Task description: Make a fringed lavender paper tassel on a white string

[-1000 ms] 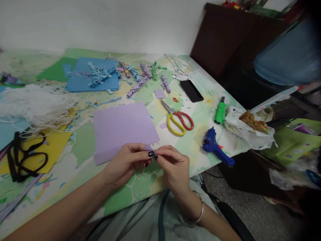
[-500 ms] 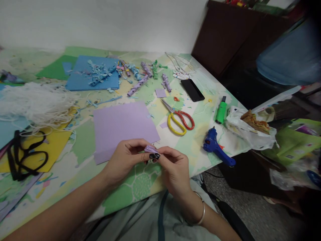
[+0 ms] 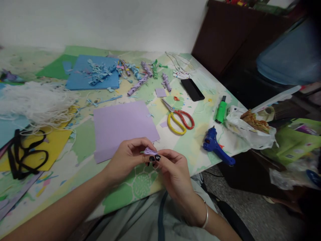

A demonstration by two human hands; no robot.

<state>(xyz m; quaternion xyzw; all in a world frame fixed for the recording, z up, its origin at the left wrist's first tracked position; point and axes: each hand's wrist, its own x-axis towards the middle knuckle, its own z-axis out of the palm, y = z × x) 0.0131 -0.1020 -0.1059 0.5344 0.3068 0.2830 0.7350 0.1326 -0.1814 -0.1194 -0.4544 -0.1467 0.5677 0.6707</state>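
Observation:
Between my fingertips is a small piece of folded purple paper (image 3: 149, 151), partly hidden by the fingers. My left hand (image 3: 132, 154) is closed on it from the left. My right hand (image 3: 173, 165) pinches the same piece from the right, so the two thumbs nearly meet. Just beyond my hands a large purple sheet (image 3: 122, 124) lies flat on the table. To its right rest scissors (image 3: 175, 117) with one yellow and one red handle, blades partly apart. A small purple paper square (image 3: 160, 92) lies past their tips.
On the right are a blue glue gun (image 3: 217, 147), a green cutter (image 3: 221, 110), a phone (image 3: 192, 89) and food in a white bag (image 3: 253, 134). Purple paper rolls (image 3: 137, 85) and blue sheets (image 3: 77, 78) lie behind. White string (image 3: 32, 103) and black glasses (image 3: 25, 154) sit left.
Both hands stay at almost the same place with the purple paper. My right wrist and its bracelet have shifted slightly right and down, and the fingers have turned a little.

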